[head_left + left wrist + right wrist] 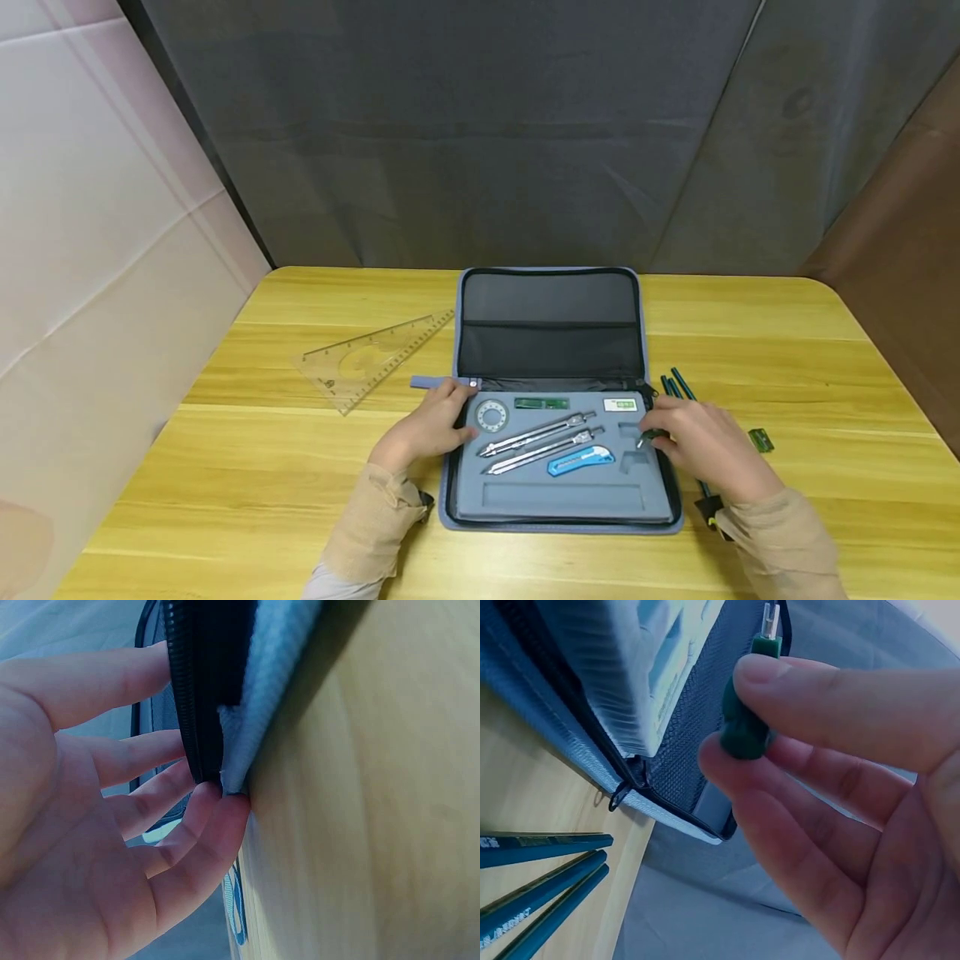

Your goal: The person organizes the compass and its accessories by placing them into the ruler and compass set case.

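An unzipped case (562, 527) lies flat on the table, its grey foam insert (525, 508) holding two silver compasses, a blue cutter (581, 460), a round white dial (492, 415), a green piece and a white eraser (620, 405). My right hand (705, 442) pinches a small dark green item with a metal tip (750, 712) between thumb and fingers, over the insert's right side near cut-out slots. At the case's left edge, my left hand (431, 421) rests with fingers spread; in the left wrist view its fingertips touch the zipper edge (187, 697).
A clear set square (375, 357) lies left of the case. Dark green pencils (678, 383) lie to the right, partly under my right hand, with a small green object (761, 440) farther right. Cloth screens stand behind and at both sides.
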Action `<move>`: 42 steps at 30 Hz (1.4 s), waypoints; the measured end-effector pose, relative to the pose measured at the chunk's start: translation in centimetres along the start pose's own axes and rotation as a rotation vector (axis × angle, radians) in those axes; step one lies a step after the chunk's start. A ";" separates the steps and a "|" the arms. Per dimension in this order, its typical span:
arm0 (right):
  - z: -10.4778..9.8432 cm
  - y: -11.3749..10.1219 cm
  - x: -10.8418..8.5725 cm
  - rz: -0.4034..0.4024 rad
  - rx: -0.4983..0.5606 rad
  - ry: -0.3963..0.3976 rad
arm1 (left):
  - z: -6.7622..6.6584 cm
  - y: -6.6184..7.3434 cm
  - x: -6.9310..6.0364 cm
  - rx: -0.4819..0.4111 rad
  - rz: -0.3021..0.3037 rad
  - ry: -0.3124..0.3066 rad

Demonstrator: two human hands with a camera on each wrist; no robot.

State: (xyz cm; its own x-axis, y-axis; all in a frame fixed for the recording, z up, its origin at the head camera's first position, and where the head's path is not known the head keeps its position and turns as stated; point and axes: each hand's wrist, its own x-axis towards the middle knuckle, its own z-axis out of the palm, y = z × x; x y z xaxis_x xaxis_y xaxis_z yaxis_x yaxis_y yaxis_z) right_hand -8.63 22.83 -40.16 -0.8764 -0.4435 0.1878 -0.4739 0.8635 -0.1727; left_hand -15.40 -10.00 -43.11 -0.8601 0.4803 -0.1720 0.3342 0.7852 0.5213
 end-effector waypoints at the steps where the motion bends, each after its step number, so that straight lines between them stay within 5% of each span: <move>1: 0.1 0.0 0.0 0.000 -0.002 0.001 | 0.0 0.0 0.0 0.001 0.001 0.000; 24: 0.9 0.4 0.3 -0.116 0.127 -0.036 | 0.1 -0.1 0.0 -0.003 0.007 0.002; 42: 1.2 -0.1 0.3 -0.056 0.210 -0.170 | 0.1 -0.1 0.1 -0.004 0.011 0.007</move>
State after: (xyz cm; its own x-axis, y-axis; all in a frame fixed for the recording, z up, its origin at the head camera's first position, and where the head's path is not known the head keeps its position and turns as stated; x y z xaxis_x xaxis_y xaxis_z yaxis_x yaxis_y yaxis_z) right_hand -9.00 22.34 -41.26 -0.8417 -0.5384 0.0411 -0.5140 0.7756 -0.3663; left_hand -15.42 -10.01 -43.29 -0.8593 0.4857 -0.1601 0.3418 0.7783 0.5267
